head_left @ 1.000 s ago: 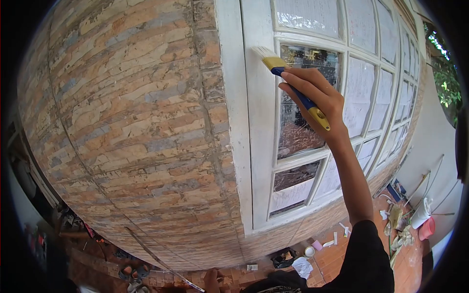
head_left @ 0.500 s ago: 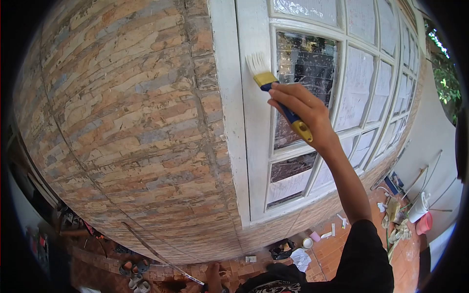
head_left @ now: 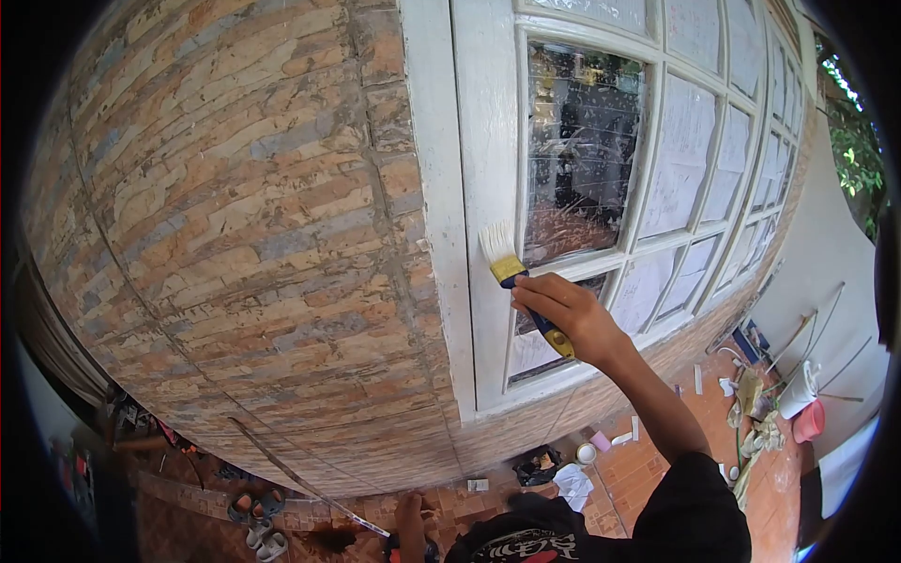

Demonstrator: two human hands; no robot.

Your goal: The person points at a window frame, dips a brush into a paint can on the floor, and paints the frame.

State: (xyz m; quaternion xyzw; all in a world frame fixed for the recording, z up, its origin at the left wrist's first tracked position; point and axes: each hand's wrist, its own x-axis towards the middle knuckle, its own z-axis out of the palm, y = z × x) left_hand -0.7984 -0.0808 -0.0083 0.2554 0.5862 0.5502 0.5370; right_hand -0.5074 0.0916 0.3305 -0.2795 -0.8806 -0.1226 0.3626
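Clasping the paintbrush [head_left: 510, 269] in the closed right hand [head_left: 576, 317], with bristles [head_left: 496, 242] up and left of the grip, against the white window frame [head_left: 488, 150], and the yellow handle end [head_left: 561, 344] jutting out below the hand; keeping the left hand [head_left: 410, 516] low above the tiled floor [head_left: 619, 469], too small to tell whether gripping

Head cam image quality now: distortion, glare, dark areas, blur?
Head view: strong fisheye, wall bowed, corners black; reflections on the dark pane; bright spots by the leaves look blown out; lower left dim; brush and right hand fairly sharp.
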